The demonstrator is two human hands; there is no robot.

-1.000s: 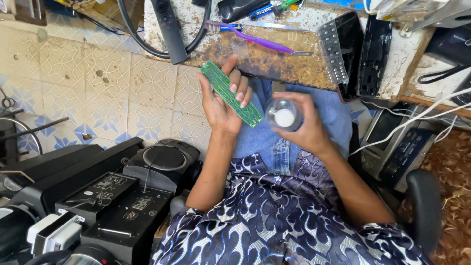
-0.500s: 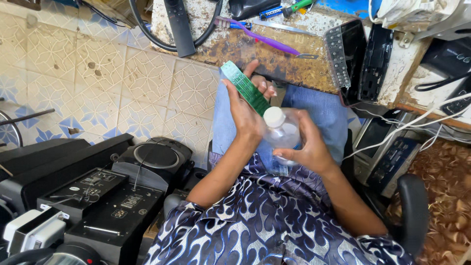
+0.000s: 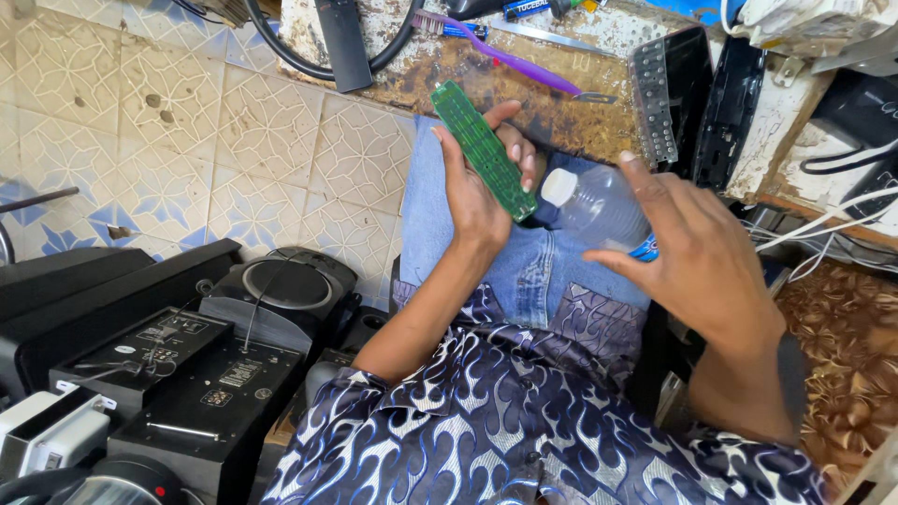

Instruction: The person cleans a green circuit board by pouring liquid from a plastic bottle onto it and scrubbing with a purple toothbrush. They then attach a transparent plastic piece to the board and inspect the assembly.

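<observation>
Black audio units (image 3: 178, 365) stood on the tiled floor at left. The left hand (image 3: 482, 201) gripped a narrow green circuit board (image 3: 482, 150), tilted, above the denim lap. The right hand (image 3: 697, 257), fingers spread, apparently held a clear white-capped plastic bottle (image 3: 594, 206). A purple toothbrush (image 3: 505, 51) lay on the worktop (image 3: 561, 112) beyond.

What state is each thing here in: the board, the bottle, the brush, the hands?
Green circuit board: bare, held tilted in left hand.
Clear plastic bottle: white cap on, tipped sideways, gripped by right hand.
Purple toothbrush: lying flat on workbench.
</observation>
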